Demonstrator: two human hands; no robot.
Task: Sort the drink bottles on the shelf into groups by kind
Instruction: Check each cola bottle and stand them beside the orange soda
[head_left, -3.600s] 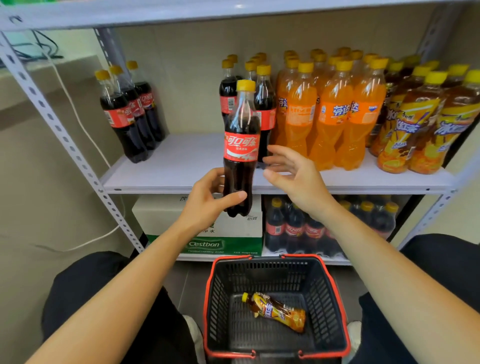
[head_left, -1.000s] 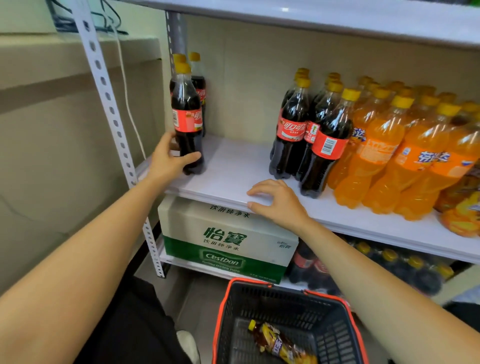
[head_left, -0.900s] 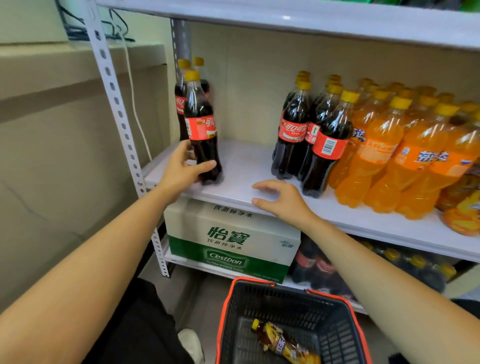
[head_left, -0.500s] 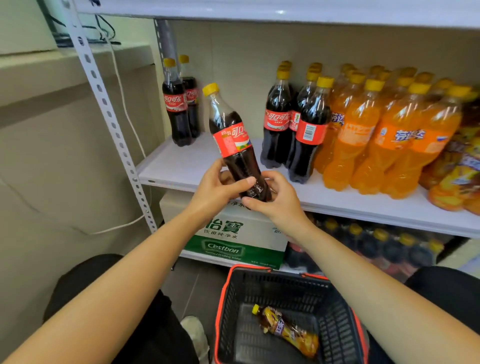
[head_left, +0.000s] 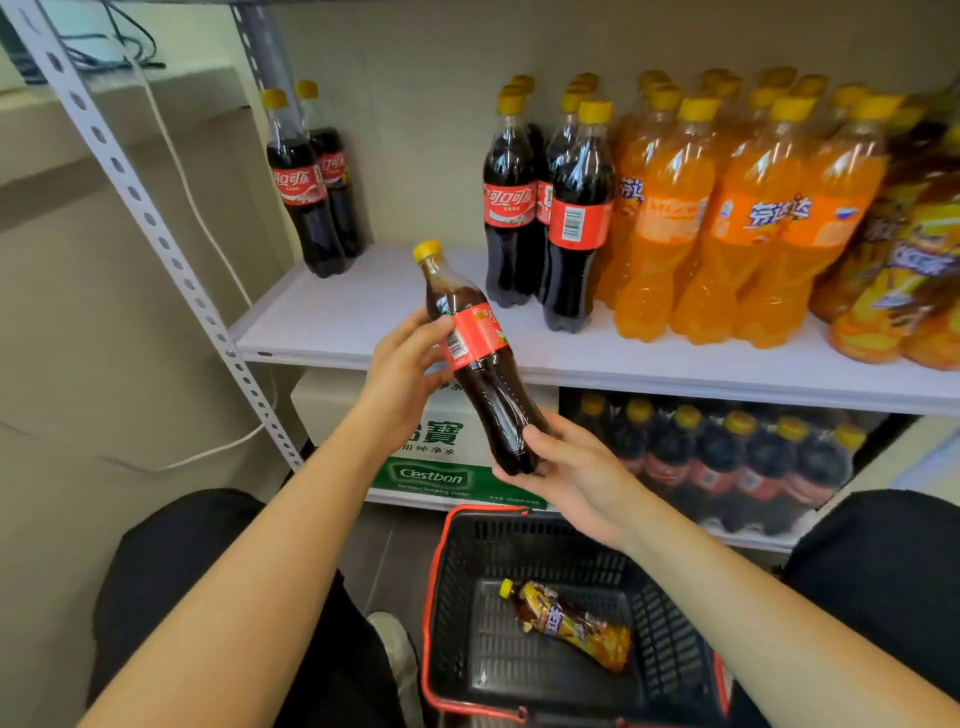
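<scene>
The left hand grips the tilted cola bottle at its label, the right hand curls round its base; best stand it upright beside the cola group further right on the shelf

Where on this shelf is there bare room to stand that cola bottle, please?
The held cola bottle fits best on the bare patch of shelf between the two cola bottles at the left end and the cola group mid-shelf. A narrow strip runs along the front edge. Rightward, orange soda bottles and iced tea bottles stand packed.
</scene>
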